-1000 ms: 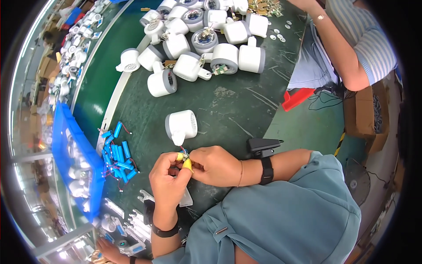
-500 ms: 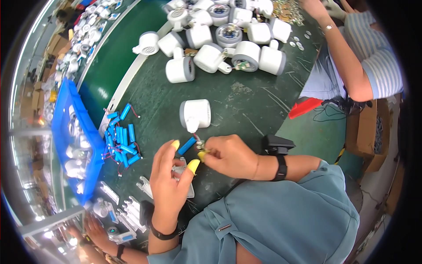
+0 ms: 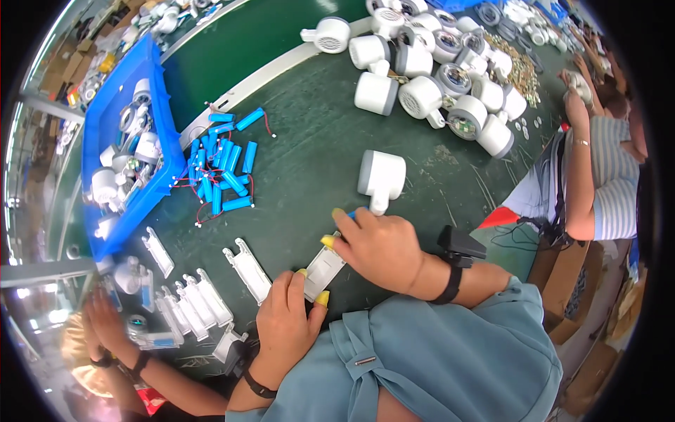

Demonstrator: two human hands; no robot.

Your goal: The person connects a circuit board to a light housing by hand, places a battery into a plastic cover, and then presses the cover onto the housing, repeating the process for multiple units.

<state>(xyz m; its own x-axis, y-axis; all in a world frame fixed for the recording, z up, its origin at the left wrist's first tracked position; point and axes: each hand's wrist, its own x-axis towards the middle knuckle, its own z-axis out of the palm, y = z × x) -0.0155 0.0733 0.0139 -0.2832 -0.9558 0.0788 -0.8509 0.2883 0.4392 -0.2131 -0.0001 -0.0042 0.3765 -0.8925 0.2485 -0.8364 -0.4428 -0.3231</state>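
A white plastic handle cover [image 3: 323,273], long and shallow like a tray, lies slantwise between my hands. My left hand [image 3: 287,316] pinches its lower end, thumb and fingertips in yellow finger covers. At the upper end my right hand [image 3: 385,251] has its yellow-tipped thumb on the edge, its index finger curled beyond the end; its other fingers are hidden. Just past the right fingers, part of a blue battery [image 3: 358,212] shows. Beyond it lies a white round housing [image 3: 383,174] with a grey rim, its short handle pointing toward my right hand.
Loose blue batteries [image 3: 223,158] with thin wires lie left, beside a blue bin [image 3: 165,105] of white parts. More white handle covers [image 3: 193,302] lie near left. Several white housings [image 3: 422,95] crowd the far right. Other people's hands [image 3: 105,316] work at left and far right.
The view has swung, so the table's things sit further right. My right hand has left the housing's wires and come to the handle cover. My left fingers have closed on its lower end.
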